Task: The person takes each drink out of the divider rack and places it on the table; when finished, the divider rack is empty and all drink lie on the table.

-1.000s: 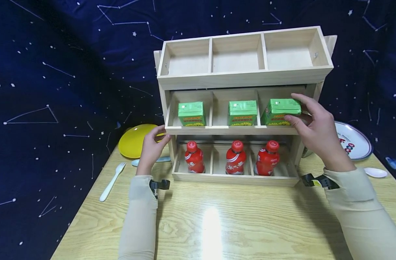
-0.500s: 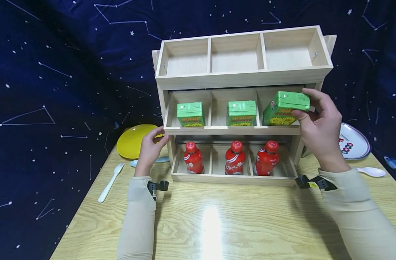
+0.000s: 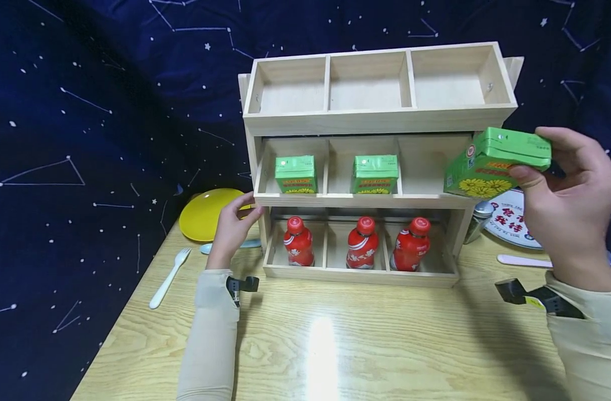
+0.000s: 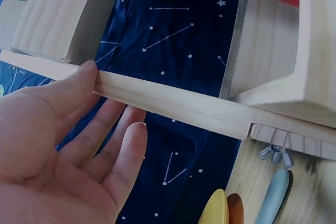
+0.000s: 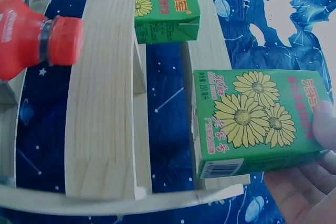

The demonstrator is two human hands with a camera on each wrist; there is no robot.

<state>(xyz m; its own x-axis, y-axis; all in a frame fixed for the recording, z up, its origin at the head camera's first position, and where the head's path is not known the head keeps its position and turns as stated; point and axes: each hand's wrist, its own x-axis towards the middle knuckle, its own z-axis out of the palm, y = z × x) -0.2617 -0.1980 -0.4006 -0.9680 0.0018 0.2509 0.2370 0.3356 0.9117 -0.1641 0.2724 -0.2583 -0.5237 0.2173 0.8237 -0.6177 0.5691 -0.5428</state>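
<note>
In the head view my right hand point(image 3: 578, 195) grips a green drink carton point(image 3: 495, 164) with yellow flowers, tilted, just off the right end of the wooden rack point(image 3: 380, 122). The right wrist view shows the thumb on the front of this carton point(image 5: 252, 119) and fingers beneath it. My left hand point(image 3: 233, 228) holds the left side of the rack at the middle tier; in the left wrist view its thumb lies on the side board point(image 4: 173, 103), fingers on the other side. Two more green cartons stand in the middle tier, in the left point(image 3: 296, 175) and centre point(image 3: 375, 174) compartments.
Three red bottles point(image 3: 362, 244) stand in the bottom tier. On the left lie a yellow plate point(image 3: 205, 214), a white fork point(image 3: 170, 278) and a blue-handled utensil point(image 3: 250, 244). Behind my right hand are a white plate point(image 3: 508, 223), a lidded jar point(image 3: 479, 220) and a pale utensil point(image 3: 523, 260).
My right hand has lifted the green carton out of the middle tier's right compartment and carried it right, tilting it. My left hand has stayed on the rack.
</note>
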